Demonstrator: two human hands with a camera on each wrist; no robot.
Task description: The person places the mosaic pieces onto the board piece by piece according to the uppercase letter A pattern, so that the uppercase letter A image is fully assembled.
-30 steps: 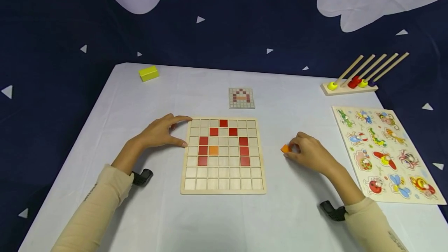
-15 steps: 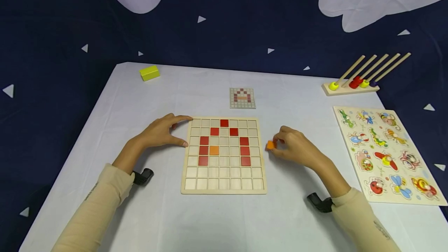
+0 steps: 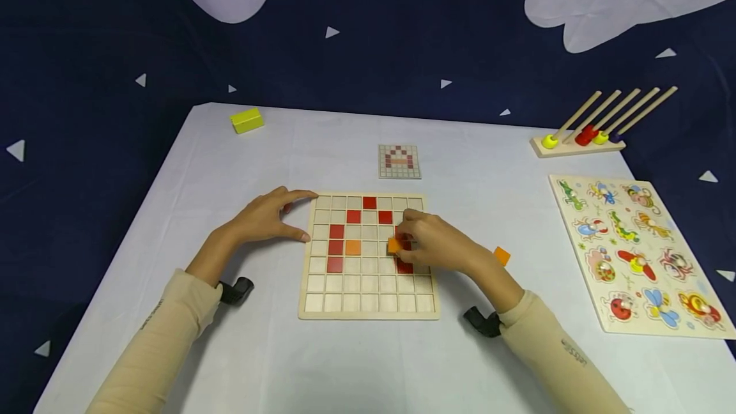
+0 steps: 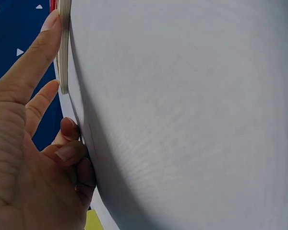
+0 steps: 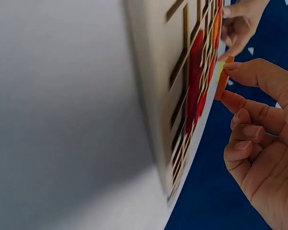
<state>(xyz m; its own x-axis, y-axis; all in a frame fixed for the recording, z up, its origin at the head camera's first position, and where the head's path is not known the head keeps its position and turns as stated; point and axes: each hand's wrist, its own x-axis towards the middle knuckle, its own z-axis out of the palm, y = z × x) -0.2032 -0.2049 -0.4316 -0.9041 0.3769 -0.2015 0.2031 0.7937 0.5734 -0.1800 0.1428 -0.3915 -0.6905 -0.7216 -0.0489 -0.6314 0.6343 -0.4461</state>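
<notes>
A wooden grid board (image 3: 368, 302) lies on the white table, with several red square tiles (image 3: 335, 248) and an orange tile (image 3: 352, 247) set in its cells. My left hand (image 3: 259, 217) touches the board's left side with the thumb, while its index fingertip is at the far left corner. Between thumb and index finger, my right hand (image 3: 439, 241) pinches another orange square tile (image 5: 222, 81), over the right part of the grid. In the right wrist view that tile is above the board's surface. The right hand covers some red tiles and cells.
Another orange tile (image 3: 501, 255) lies right of the board, beside the right forearm. A small pattern card (image 3: 399, 173) lies behind the board. Further off are a yellow block (image 3: 247, 121), a peg stand with beads (image 3: 577, 148) and an insect puzzle board (image 3: 644, 254).
My right hand has carried the orange tile leftward from the table over the grid. The loose orange tile by the forearm now shows. My left hand has stayed at the board's edge.
</notes>
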